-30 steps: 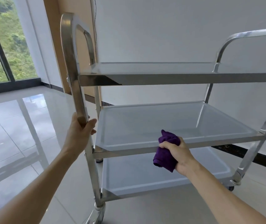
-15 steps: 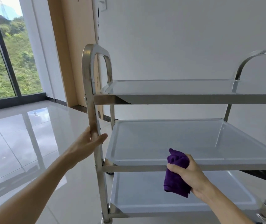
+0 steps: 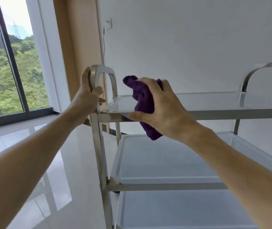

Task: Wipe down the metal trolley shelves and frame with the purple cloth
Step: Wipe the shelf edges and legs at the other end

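Note:
A three-shelf metal trolley [image 3: 168, 186] stands against the white wall. My left hand [image 3: 85, 96] grips the near post of its left handle loop [image 3: 103, 70], just above the top shelf. My right hand [image 3: 158, 109] holds the bunched purple cloth [image 3: 144, 100] at the front left corner of the top shelf [image 3: 214, 103], the cloth hanging over the shelf's front rail. The middle shelf [image 3: 161, 162] and the bottom shelf [image 3: 181, 210] lie bare below.
A glossy tiled floor [image 3: 52, 162] stretches to the left. A large window [image 3: 8, 71] with a dark frame is at the far left. A wooden panel [image 3: 80, 52] and a wall socket with a hanging cable [image 3: 107, 24] are behind the trolley. The right handle loop [image 3: 254, 71] rises at right.
Both hands moved up: the left slid from the post at middle-shelf height to the handle loop, the right carried the cloth from the middle shelf's front rail to the top shelf.

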A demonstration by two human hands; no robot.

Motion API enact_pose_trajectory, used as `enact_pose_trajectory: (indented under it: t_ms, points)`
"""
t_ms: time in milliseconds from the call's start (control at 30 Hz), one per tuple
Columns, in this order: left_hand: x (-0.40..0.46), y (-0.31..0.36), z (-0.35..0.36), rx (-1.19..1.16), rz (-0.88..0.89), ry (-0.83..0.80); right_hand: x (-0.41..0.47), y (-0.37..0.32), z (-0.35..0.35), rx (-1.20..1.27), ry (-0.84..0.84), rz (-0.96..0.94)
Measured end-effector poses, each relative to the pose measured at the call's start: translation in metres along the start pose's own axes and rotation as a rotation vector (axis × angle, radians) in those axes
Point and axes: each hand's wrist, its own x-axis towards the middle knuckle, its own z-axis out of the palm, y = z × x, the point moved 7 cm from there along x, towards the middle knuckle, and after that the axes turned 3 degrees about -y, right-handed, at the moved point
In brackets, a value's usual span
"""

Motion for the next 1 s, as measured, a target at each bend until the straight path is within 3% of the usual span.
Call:
enact_pose_trajectory:
  t_ms: [133,267,533,700,867,1000]
  points:
    - [-0.008,-0.002,0.003,0.104,0.074,0.047,0.029,0.019,0.036,-0.505,-0.263,0.077]
    - [-0.010,0.002,0.005,0.137,0.061,0.069,0.031,0.009,0.066,-0.610,-0.130,-0.064]
    - [-0.016,0.001,0.001,0.061,0.067,0.096,0.054,-0.042,0.123,-0.601,-0.001,-0.242]
    - [-0.018,0.005,0.002,0.065,0.094,0.029,0.037,-0.005,0.080,-0.600,-0.112,-0.219]
    - [-0.019,0.005,0.002,0.099,0.121,0.033,-0.006,0.060,0.009,-0.567,-0.001,-0.024]
    - [-0.019,0.005,0.000,0.093,0.115,0.067,-0.002,0.051,0.018,-0.558,0.016,-0.064]
